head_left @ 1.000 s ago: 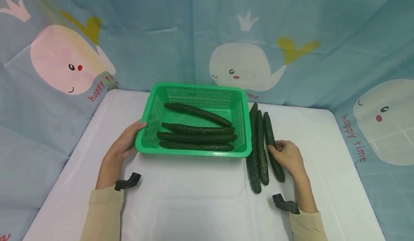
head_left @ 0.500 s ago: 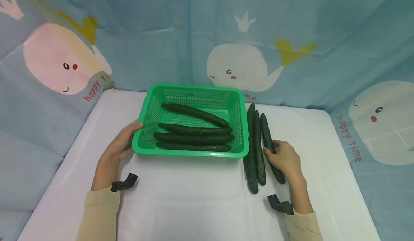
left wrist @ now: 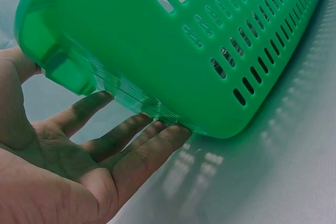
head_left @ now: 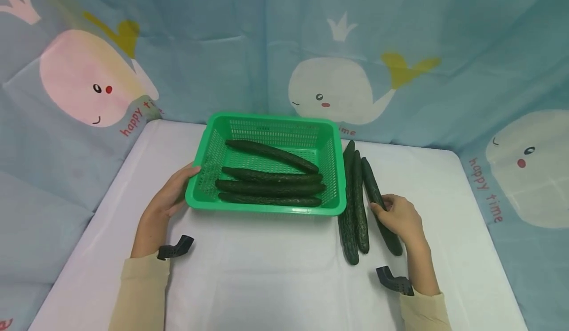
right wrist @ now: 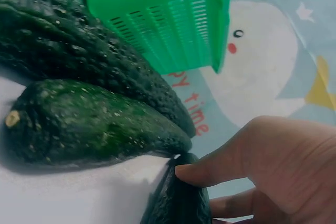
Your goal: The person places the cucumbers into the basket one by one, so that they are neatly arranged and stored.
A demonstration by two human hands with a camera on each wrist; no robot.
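Note:
A green plastic basket stands on the table with several dark green cucumbers lying crosswise in it. My left hand holds its left end, thumb at the rim and fingertips against the outer wall. To the right of the basket, my right hand grips a cucumber around its middle, thumb on the near side. In the right wrist view the thumb presses on this cucumber; the other fingers are partly hidden. Two more cucumbers lie lengthwise between it and the basket.
A white cloth covers the table. Behind and beside it hangs a blue curtain printed with whales. Each wrist wears a dark camera mount.
The right hand has shifted slightly right and nearer with its cucumber, whose near end has swung away from the other two. The left hand stays at the basket.

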